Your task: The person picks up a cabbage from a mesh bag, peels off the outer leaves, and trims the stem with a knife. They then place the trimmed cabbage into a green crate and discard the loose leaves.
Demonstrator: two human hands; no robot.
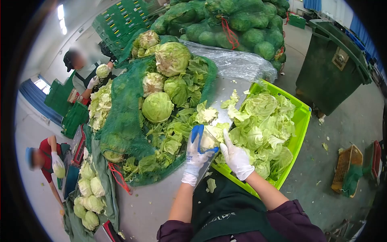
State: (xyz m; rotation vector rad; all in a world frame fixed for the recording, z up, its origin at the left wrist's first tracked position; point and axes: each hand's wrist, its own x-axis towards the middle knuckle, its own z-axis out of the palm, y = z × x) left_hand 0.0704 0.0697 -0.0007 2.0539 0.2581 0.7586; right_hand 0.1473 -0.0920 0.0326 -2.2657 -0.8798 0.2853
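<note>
My left hand (196, 155), in a white glove with blue-coated fingers, is closed around a pale, trimmed cabbage (209, 141) over the table's edge. From the right, my right hand (237, 157) in a thin white glove reaches up to it, forefinger stretched along the cabbage's side. A thin dark line across the cabbage looks like the blade of a knife (213, 137) running into this hand; its handle is hidden. Just beyond the left hand lies a loose, pale leaf cluster (206, 115). Under my right hand is a lime-green crate (301, 121) heaped with cabbage leaves (260, 121).
A green net sack (125, 109) holding cabbages (157, 107) spreads over the metal table (151, 201). Full net sacks (242, 30) stand behind. A green wheeled bin (328, 66) and a brown basket (346, 171) are at right. Two people (90, 78) handle cabbages at left.
</note>
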